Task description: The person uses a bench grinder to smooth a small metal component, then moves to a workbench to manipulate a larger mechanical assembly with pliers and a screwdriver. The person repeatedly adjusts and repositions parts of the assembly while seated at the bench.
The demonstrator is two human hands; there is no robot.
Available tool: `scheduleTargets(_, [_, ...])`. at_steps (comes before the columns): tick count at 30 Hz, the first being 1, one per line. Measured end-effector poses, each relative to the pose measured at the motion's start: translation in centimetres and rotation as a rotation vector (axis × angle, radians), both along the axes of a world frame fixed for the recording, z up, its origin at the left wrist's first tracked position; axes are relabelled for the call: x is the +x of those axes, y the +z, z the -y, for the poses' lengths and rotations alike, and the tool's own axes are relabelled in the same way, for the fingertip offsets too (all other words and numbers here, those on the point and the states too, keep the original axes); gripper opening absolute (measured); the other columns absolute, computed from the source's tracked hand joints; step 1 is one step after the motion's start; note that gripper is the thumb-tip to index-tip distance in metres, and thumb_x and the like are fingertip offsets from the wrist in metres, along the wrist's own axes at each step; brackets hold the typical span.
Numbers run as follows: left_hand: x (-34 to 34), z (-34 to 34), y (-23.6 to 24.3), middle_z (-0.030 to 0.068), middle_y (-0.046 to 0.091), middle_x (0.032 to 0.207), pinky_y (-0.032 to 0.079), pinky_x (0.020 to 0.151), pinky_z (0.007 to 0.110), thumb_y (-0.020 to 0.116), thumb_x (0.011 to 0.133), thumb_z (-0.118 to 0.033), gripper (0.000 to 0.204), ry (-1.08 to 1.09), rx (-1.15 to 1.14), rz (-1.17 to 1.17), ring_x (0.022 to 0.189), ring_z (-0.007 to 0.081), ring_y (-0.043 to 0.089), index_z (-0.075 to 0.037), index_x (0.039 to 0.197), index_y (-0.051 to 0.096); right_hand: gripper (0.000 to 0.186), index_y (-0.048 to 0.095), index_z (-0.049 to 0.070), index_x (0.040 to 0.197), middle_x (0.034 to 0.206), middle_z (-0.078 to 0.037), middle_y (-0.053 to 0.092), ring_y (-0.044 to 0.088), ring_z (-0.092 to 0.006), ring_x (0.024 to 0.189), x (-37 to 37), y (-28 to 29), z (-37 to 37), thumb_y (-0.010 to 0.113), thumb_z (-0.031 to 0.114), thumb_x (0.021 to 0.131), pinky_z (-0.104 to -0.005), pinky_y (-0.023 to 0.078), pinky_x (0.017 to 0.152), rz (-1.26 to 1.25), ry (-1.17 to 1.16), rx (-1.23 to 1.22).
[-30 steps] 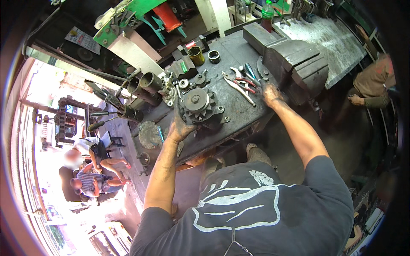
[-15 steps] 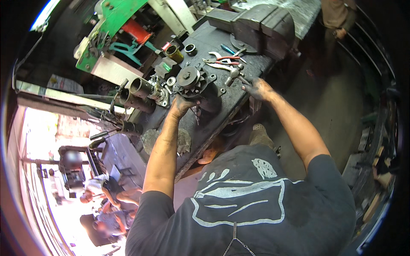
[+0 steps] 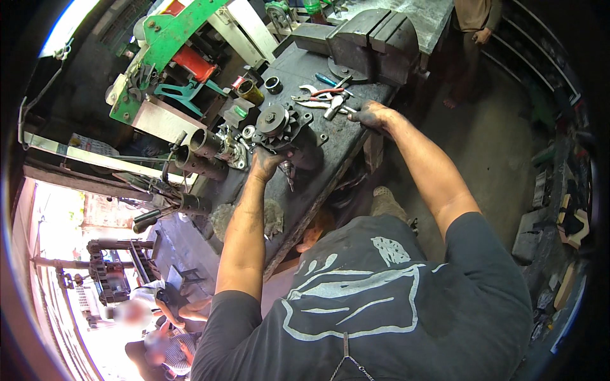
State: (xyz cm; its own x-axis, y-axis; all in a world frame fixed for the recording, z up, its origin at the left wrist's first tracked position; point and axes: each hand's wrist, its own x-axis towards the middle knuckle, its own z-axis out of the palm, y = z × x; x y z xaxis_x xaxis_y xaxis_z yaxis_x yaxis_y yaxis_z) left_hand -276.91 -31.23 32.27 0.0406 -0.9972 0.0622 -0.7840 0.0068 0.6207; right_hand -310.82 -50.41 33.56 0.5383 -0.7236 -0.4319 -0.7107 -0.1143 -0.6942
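A dark alternator (image 3: 304,147) with a pulley and finned fan on top stands upright on the workbench. My left hand (image 3: 267,162) is closed around its near left side; the fingertips are partly hidden. In my right hand (image 3: 376,117) is the handle end of a hammer (image 3: 333,106), whose metal head lies over the bench beside red-handled pliers (image 3: 327,93). The head is apart from the alternator. Behind the pliers lies a blue-handled tool (image 3: 326,79). Whether the hammer head touches the bench I cannot tell. A small pointed metal part (image 3: 288,175) sits beside my left hand.
A large bench vise (image 3: 375,47) is at the far right of the workbench (image 3: 330,166). Metal cylinders (image 3: 204,143), a yellowish cup (image 3: 251,93) and small parts crowd the left side. A grey rag (image 3: 274,216) lies near my left forearm. A person (image 3: 473,25) stands beyond the vise.
My right hand has brought the hammer head closer to the pliers and lower over the bench. My left hand keeps its hold on the alternator. The whole view has shifted slightly.
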Motion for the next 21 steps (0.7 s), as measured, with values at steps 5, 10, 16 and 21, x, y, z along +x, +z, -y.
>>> scheduleTargets(5, [0.9, 0.7, -1.6, 0.0150, 0.080, 0.120, 0.057, 0.097, 0.040, 0.081, 0.085, -0.023, 0.031, -0.058, -0.074, 0.049, 0.112, 0.0308, 0.075, -0.005, 0.111, 0.082, 0.053, 0.072, 0.001, 0.133, 0.116, -0.018, 0.076, 0.071, -0.0273, 0.110, -0.3, 0.0, -0.4, 0.077, 0.039, 0.098, -0.0449, 0.053, 0.095, -0.007, 0.047, -0.052])
scheduleTargets(10, [1.0, 0.7, -2.2, 0.0154, 0.080, 0.119, 0.056, 0.098, 0.040, 0.082, 0.085, -0.025, 0.029, 0.056, 0.024, 0.019, 0.112, 0.0327, 0.075, -0.009, 0.110, 0.082, 0.053, 0.071, 0.002, 0.137, 0.121, -0.018, 0.076, 0.070, -0.0271, 0.113, -0.4, -0.6, -0.5, 0.077, 0.038, 0.098, -0.0439, 0.052, 0.099, -0.049, -0.030, -0.027])
scheduleTargets(16, [-0.2, -0.4, -0.6, 0.0167, 0.080, 0.118, 0.055, 0.097, 0.041, 0.086, 0.082, -0.027, 0.034, 0.053, 0.022, 0.054, 0.112, 0.0342, 0.074, -0.007, 0.109, 0.082, 0.050, 0.073, 0.002, 0.133, 0.121, -0.022, 0.076, 0.071, -0.0298, 0.115, -1.0, 0.2, -1.1, 0.075, 0.039, 0.100, -0.0461, 0.052, 0.098, -0.040, -0.001, -0.059])
scheduleTargets(21, [-0.2, -0.2, -0.6, 0.0171, 0.080, 0.117, 0.055, 0.097, 0.040, 0.087, 0.081, -0.029, 0.040, 0.093, 0.024, -0.095, 0.112, 0.0323, 0.075, -0.004, 0.111, 0.081, 0.046, 0.074, -0.001, 0.124, 0.109, -0.023, 0.076, 0.072, -0.0310, 0.103, -1.0, 0.3, -1.7, 0.074, 0.038, 0.099, -0.0471, 0.053, 0.092, -0.032, 0.034, -0.070])
